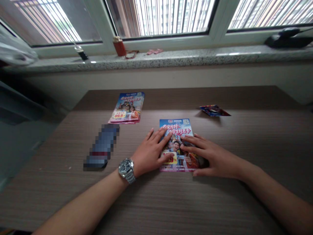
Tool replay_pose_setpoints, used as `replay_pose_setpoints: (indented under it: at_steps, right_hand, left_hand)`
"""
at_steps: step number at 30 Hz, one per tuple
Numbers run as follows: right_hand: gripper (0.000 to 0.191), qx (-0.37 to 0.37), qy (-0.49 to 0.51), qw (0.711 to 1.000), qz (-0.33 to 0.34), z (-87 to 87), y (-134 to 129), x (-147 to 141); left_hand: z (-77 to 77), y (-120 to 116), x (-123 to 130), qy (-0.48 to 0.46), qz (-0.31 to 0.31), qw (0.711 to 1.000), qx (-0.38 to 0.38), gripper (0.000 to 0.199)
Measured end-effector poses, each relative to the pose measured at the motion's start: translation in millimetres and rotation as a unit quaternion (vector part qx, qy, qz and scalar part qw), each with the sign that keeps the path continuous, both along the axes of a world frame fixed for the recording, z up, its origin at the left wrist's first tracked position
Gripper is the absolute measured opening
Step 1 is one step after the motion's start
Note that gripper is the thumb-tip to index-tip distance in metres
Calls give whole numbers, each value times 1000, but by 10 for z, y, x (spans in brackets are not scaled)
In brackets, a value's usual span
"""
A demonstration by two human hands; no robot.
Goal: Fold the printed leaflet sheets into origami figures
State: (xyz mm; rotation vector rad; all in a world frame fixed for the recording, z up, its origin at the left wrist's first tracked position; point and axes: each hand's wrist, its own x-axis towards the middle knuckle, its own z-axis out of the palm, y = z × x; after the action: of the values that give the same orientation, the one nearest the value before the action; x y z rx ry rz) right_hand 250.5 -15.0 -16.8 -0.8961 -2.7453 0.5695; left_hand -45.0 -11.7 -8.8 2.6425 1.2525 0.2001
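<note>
A colourful printed flyer [181,130] lies flat on the brown table, between and beneath my hands. My left hand [153,151], with a metal watch [126,168] on its wrist, rests on the flyer's left side with fingers stretched out. On the right side, my right hand [210,155] is spread, its fingertips over the flyer's right part and its thumb by the lower right corner. Neither hand grips anything. Farther back on the left is a stack of similar flyers [128,106]. At the back right sits a folded paper piece [214,111] in dark blue and red.
A dark, pixelated flat object [102,147] lies left of my left hand on the table [146,205]. On the granite windowsill [195,58] stand a red container [119,47] with a cord, a small black-and-white item [81,53] and a black device [288,39]. Barred windows rise behind.
</note>
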Motion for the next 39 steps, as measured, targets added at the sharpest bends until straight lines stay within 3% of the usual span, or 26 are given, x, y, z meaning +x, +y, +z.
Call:
replay_pose_setpoints:
  at_steps: [12, 20, 27, 32, 35, 39]
  right_hand:
    - [67, -2, 24, 1000, -7, -8, -5, -22]
    - [51, -46, 99, 993, -39, 38, -1, 4]
    - [39, -95, 152, 981, -72, 116, 9, -2]
    - [35, -89, 155, 981, -70, 121, 6, -22]
    - [38, -87, 151, 982, -70, 120, -3, -8]
    - [64, -93, 170, 979, -69, 111, -12, 38]
  left_hand:
    - [-3, 6, -6, -4, -1, 1000, 0, 72]
    - [74, 31, -77, -59, -34, 997, -36, 54]
    - [152, 32, -110, -122, -86, 987, -56, 76]
    - [109, 25, -64, -125, -45, 991, -16, 28]
    - [94, 36, -58, -129, -43, 991, -14, 28]
    - [106, 36, -57, -142, -36, 989, -10, 21]
